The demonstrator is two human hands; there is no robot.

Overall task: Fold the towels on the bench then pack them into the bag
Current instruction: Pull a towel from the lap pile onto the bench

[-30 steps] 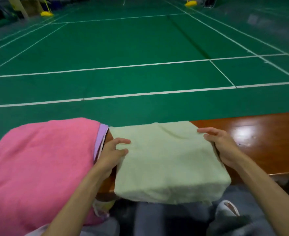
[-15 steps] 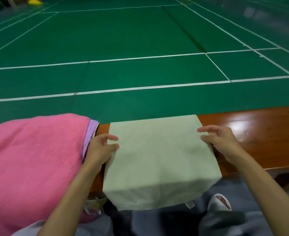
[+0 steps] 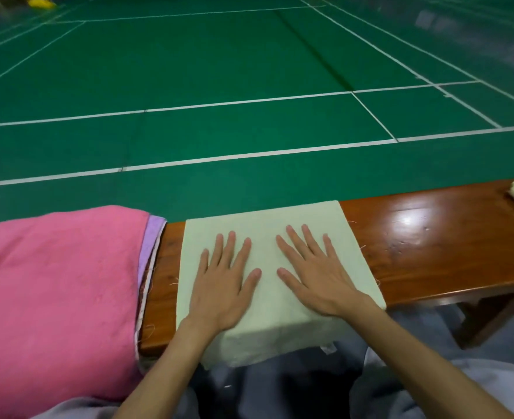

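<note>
Bench (image 3: 431,252), towel (image 3: 268,249) beneath both flat hands (image 3: 224,285) (image 3: 316,276)

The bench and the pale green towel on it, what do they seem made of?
The bench looks like wood with glossy varnish: reddish-brown grain, bright reflections. The pale green towel looks like thin matte cloth: it drapes over the edge, with loose threads.

Both hands lie flat, palms down, side by side. The left hand (image 3: 224,285) spreads straight fingers (image 3: 231,246) toward 12 o'clock. The right hand (image 3: 317,278) fans its own toward 11 o'clock. The thumb tips are close but apart. The bare left forearm (image 3: 165,367) enters from 7 o'clock, and the right forearm (image 3: 425,364) from 5 o'clock.
</note>
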